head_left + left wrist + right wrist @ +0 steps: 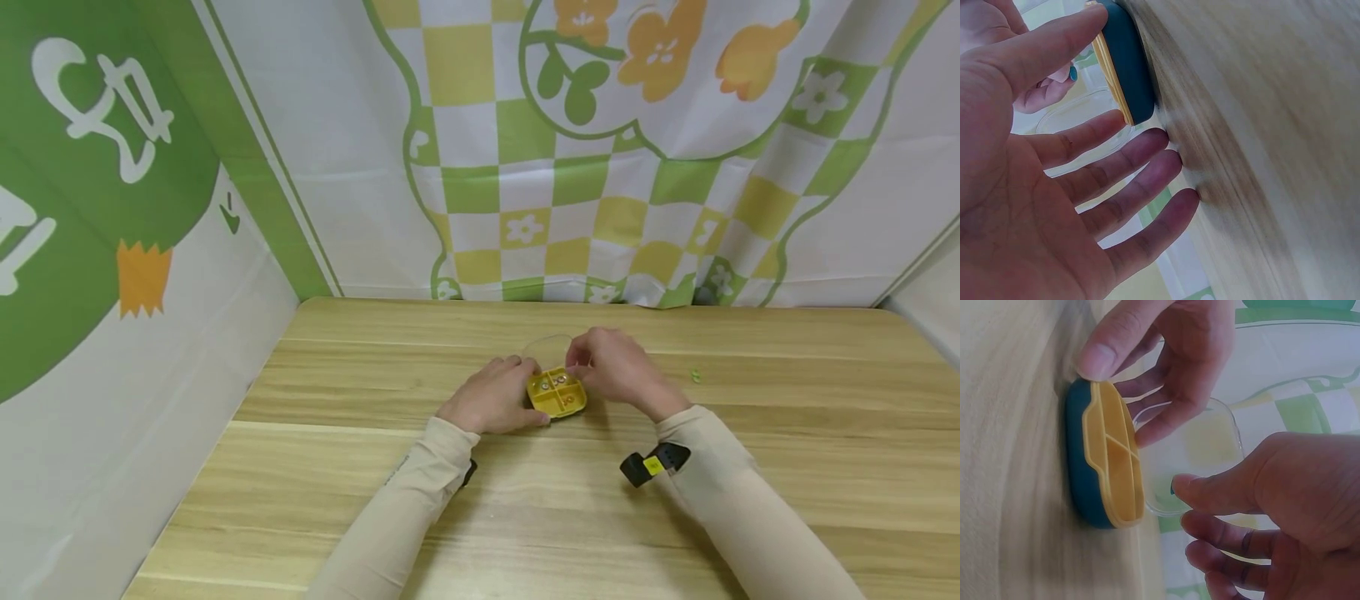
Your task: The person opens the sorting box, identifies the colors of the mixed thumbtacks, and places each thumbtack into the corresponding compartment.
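Observation:
A small compartment box [556, 403], yellow inside with a dark teal base [1085, 481], sits on the table with its clear lid [1219, 434] swung back. Tiny ring-like pieces [560, 380] lie in some of its compartments. My left hand [498, 396] holds the box by its edges between thumb and index finger, the other fingertips reaching the tabletop. At the box's right side, my right hand [618, 371] pinches a tiny teal piece [1173, 487] between thumb and fingertip. That piece is mostly hidden, so its kind does not show.
Two tiny green pieces [696, 376] lie on the wooden table [810, 450] to the right of my right hand. A patterned curtain [570, 192] hangs behind the table's far edge, and another printed sheet [135, 333] stands along the left side.

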Demonstrator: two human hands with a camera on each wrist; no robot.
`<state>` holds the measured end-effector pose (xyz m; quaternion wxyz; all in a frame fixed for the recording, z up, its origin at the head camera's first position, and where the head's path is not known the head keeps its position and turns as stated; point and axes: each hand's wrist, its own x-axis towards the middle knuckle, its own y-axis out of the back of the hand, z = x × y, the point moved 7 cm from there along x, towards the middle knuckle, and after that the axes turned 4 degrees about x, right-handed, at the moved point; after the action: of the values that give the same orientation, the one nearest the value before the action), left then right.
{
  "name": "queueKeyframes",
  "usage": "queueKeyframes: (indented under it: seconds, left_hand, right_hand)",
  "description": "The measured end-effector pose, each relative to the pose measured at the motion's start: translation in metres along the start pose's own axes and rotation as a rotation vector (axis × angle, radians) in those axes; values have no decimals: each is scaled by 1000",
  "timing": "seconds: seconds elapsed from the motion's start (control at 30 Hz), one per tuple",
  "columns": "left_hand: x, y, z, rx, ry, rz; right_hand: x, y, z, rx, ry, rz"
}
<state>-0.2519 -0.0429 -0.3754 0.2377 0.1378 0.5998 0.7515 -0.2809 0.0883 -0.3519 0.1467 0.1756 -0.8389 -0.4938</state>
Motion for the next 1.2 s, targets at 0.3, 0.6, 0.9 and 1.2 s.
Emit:
queueKeyframes:
  seconds: [0.3, 0.6, 0.9, 1.2]
  left_hand:
    - [0, 0, -1, 13, -2, -3]
    - [0, -1, -1, 13, -10, -1]
    - [0, -1, -1, 14, -18, 6]
    - [1, -2, -1, 33, -15, 3]
  right_hand:
    - [0, -6, -5, 7, -1, -19]
    - [2, -10, -12, -6, 10, 2]
    - [3, -15, -12, -19, -18, 18]
    - [1, -20, -14, -7, -50, 41]
